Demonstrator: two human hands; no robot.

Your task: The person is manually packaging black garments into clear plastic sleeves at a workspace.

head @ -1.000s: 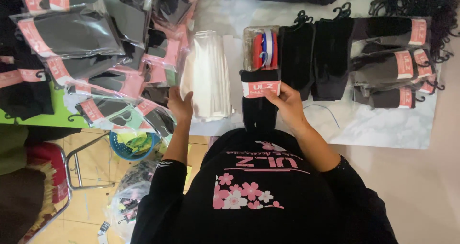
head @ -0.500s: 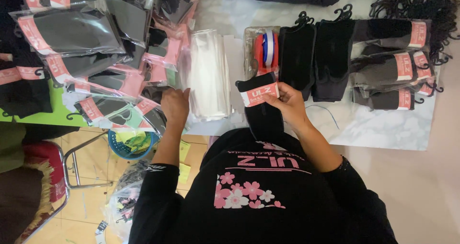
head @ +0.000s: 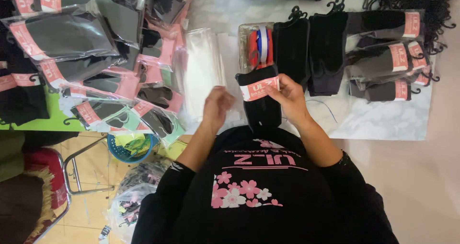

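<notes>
My right hand [head: 290, 98] grips a pair of black socks [head: 261, 107] by its pink paper band, held upright at the table's near edge. My left hand [head: 216, 107] is beside it, fingers loosely curled, holding what looks like a clear plastic bag that I cannot make out well. It hovers over a stack of clear plastic bags [head: 203, 71] lying on the white table [head: 373, 124]. Just behind the socks stands a clear box with red, white and blue tape rolls [head: 256, 45].
Bagged socks with pink labels [head: 86, 57] are heaped at the left. Black socks on hangers [head: 314, 47] and banded pairs [head: 393, 57] lie at the right. A blue basket [head: 129, 148], a metal chair frame [head: 72, 177] and a plastic bag of scraps [head: 134, 201] sit below the table.
My left hand has shifted right from the bag stack toward the socks. My right hand keeps hold of the banded socks, which stay in about the same place.
</notes>
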